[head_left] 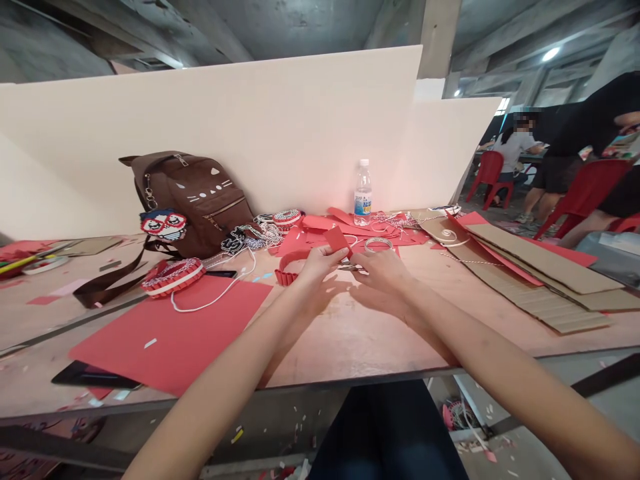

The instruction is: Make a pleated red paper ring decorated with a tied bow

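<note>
Hands with red paper, water bottle just beyond

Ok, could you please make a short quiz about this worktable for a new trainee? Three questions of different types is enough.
1. What does the left hand pinch in its fingers?
2. True or false: the plastic water bottle lies on its side.
3. Which item shows a cat face? A: a cardboard strip; B: the brown backpack; C: the water bottle.

Key: 1. A small red paper piece. 2. False, it stands upright. 3. B.
</note>
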A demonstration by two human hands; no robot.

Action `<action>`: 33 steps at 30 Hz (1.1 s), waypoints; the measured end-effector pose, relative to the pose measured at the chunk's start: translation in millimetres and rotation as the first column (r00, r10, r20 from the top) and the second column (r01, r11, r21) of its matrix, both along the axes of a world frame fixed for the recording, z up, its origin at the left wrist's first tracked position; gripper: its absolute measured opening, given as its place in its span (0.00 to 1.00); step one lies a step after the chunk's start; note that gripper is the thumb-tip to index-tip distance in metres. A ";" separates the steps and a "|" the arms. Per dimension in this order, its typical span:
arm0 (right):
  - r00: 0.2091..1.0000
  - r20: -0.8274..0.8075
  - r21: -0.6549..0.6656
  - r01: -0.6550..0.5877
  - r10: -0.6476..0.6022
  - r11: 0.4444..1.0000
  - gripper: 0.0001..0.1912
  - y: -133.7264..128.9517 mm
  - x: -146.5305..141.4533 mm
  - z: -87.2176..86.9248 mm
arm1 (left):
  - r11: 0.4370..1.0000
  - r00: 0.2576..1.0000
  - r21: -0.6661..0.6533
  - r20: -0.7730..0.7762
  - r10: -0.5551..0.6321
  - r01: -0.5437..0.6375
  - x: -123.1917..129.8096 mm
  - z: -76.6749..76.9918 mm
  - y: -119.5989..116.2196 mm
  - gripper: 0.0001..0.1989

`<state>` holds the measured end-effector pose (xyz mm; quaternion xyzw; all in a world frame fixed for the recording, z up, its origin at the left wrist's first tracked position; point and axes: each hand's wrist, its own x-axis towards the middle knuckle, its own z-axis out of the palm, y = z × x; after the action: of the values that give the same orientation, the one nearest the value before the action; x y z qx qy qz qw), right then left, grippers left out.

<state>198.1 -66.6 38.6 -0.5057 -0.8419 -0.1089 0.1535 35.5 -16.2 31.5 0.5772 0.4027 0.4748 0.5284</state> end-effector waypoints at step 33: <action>0.989 -0.132 -0.097 -0.074 0.061 0.992 0.15 -0.2 8.1 3.4 | 0.990 0.993 -0.085 0.038 0.114 -0.111 10.3 -10.5 -25.1 0.15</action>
<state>206.2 -66.9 42.0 -0.4902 -0.8513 -0.0275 0.1852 45.8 -41.3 21.0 0.5208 0.4426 0.4989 0.5329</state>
